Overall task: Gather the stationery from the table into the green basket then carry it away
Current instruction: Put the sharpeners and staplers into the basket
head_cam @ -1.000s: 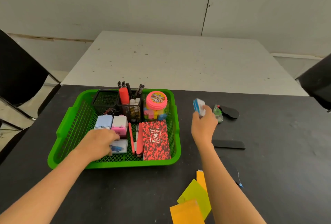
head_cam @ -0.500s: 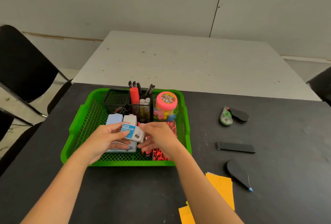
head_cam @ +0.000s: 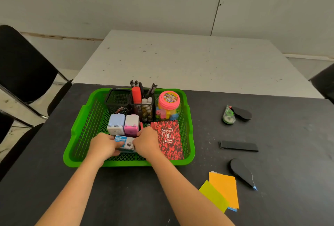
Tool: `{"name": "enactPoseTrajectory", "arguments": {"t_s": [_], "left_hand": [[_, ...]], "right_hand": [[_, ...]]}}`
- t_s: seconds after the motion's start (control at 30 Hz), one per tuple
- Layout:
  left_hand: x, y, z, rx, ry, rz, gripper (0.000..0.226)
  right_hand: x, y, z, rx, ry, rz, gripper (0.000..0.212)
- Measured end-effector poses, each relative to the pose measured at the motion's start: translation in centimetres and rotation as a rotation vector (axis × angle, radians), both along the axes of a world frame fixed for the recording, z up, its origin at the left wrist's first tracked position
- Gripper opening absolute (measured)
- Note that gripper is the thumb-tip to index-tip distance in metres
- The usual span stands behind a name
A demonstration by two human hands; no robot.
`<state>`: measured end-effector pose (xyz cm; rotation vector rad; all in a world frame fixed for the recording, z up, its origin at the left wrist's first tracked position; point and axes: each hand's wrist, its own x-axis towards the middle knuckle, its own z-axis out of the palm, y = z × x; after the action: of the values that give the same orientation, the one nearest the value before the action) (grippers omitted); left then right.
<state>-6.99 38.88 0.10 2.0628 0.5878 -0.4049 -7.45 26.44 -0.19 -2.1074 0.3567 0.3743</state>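
Head view: blue-and-white cardboard binder-clip box (head_cam: 124,141), judged light and rigid, pinched endwise by curled fingers of left hand (head_cam: 104,146) and right hand (head_cam: 146,142), at 6 o'clock in green plastic basket (head_cam: 126,163).

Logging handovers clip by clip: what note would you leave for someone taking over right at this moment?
Left hand and right hand both hold the binder clip box, low inside the green basket.
Done: pen holder, pink-lidded jar and red notebook are in the basket.
Left: green tape dispenser, black oval piece, black bar, black teardrop piece and coloured paper sheets lie on the table. Release the box, gather these, carry the basket away.
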Motion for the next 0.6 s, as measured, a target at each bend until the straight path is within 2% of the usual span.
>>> {"name": "enactPoseTrajectory", "arguments": {"t_s": [0.1,0.2,0.27,0.33,0.4,0.47,0.53,0.6], "left_hand": [[0.0,-0.7,0.2,0.144,0.002,-0.044,0.026],[-0.7,-1.8,1.4,0.489,0.022,-0.147,0.042],[-1.4,-2.4,2.4,0.64,-0.07,-0.145,0.045],[-1.9,-3.6,3.2,0.657,-0.228,-0.149,0.043],[-2.2,-5.7,3.8,0.609,-0.337,-0.177,0.04],[-2.5,-8.7,4.1,0.481,-0.435,-0.22,0.035],[-2.7,-11.6,4.2,0.349,-0.499,-0.28,0.028],[-3.4,-14.7,4.1,0.255,-0.553,-0.37,0.019]], "right_hand": [[-0.2,0.2,0.1,0.014,-0.015,-0.02,0.025],[-1.2,-1.1,1.7,0.121,-0.095,-0.059,0.015],[-2.0,-3.1,2.9,0.163,-0.215,-0.145,0.017],[-2.9,-6.3,3.6,0.125,-0.349,-0.336,0.027],[-3.9,-10.2,3.6,-0.057,-0.426,-0.513,0.03],[-5.1,-14.2,2.8,-0.326,-0.267,-0.566,0.032],[-6.1,-17.2,1.6,-0.552,0.135,-0.502,0.038],[-7.3,-19.4,0.9,-0.533,0.461,-0.438,0.044]]}}
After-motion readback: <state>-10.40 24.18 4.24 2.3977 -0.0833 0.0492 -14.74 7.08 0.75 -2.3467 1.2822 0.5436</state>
